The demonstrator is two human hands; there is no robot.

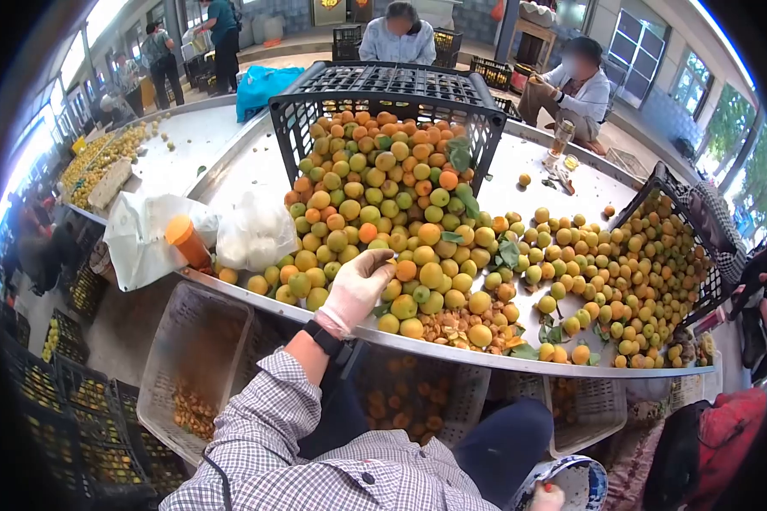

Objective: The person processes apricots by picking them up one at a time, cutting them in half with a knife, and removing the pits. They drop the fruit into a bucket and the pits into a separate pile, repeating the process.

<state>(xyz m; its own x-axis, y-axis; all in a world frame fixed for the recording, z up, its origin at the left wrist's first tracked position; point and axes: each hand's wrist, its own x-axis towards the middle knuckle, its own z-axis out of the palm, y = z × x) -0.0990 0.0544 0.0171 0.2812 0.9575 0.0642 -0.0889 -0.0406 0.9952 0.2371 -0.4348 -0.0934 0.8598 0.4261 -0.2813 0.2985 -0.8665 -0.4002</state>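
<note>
My left hand [360, 291], in a pale thin glove with a dark watch on the wrist, reaches over the heap of apricots [375, 183] on the metal table. Its fingers are bent and close to the thumb against the fruit; what they hold, if anything, is hidden. At the bottom edge, my right hand [548, 498] is partly cut off, over the rim of a white and blue bucket [595, 485]. Its fingers are closed round a small orange-red piece that I cannot identify. Split apricot pieces [460, 330] lie near the table's front edge.
A black crate [285, 140] lies tipped behind the heap; another crate [712, 294] spills apricots at right. White plastic bags [256, 234] and an orange cup [187, 241] stand left. Baskets [158, 375] sit below the table edge. Two people sit opposite.
</note>
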